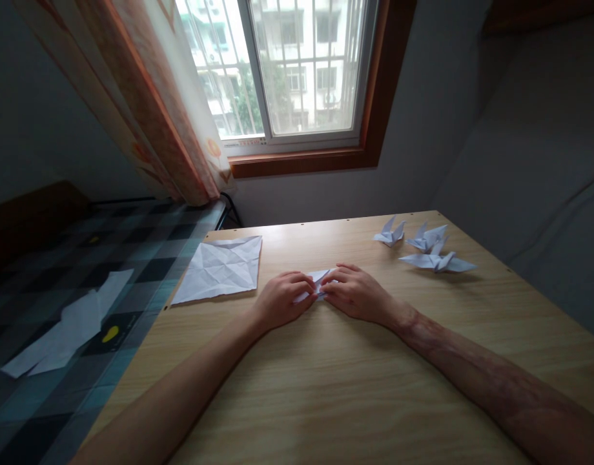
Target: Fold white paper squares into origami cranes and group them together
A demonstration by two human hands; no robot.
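A small folded white paper piece [319, 281] lies on the wooden table [326, 387], mostly covered by my hands. My left hand [282, 298] rests on its left side with fingers curled and pinched on the paper. My right hand [358, 292] presses on its right side, fingertips closed on the paper's edge. The two hands meet over the piece. A creased, unfolded white sheet [222, 268] lies flat at the table's far left corner, just left of my left hand.
Three finished white paper cranes sit at the table's far right: one [390, 232], another [427, 237], a larger one [437, 261]. White paper sheets [67, 326] lie on a checked bedcover at the left. A window and curtain are behind the table.
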